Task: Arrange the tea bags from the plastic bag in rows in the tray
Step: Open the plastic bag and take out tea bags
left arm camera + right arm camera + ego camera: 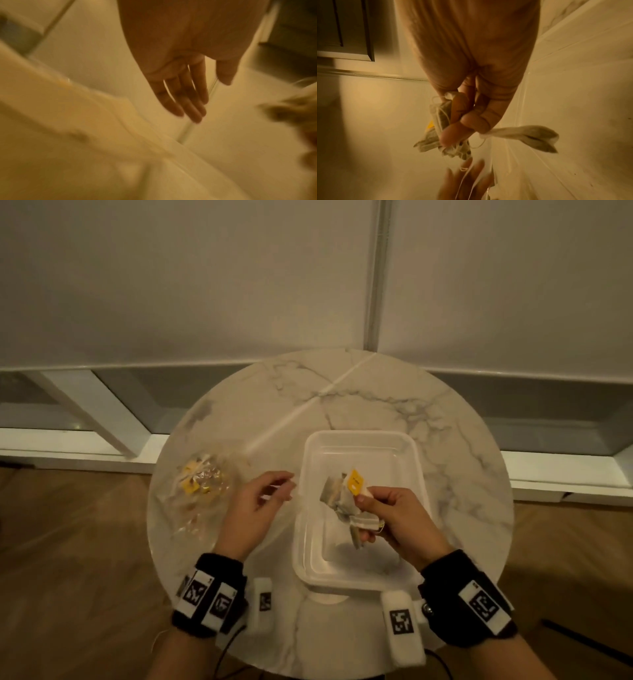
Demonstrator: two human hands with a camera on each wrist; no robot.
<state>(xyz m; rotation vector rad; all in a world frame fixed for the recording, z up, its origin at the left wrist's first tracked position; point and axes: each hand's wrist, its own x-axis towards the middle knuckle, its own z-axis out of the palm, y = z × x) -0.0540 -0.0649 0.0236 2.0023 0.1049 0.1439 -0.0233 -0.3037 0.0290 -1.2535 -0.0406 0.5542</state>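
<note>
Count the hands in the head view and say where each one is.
2. The left hand hovers open between the bag and the tray; the right hand grips tea bags over the tray.

Tray floor is bare in its far half and along the near edge, open from above; access is limited only by the raised rim. The middle of the tray is blocked by the right hand and the bunch of tea bags gripped over it. The gap between tray and plastic bag is taken up by the left hand, fingers relaxed. The far part of the round table is unobstructed.
</note>
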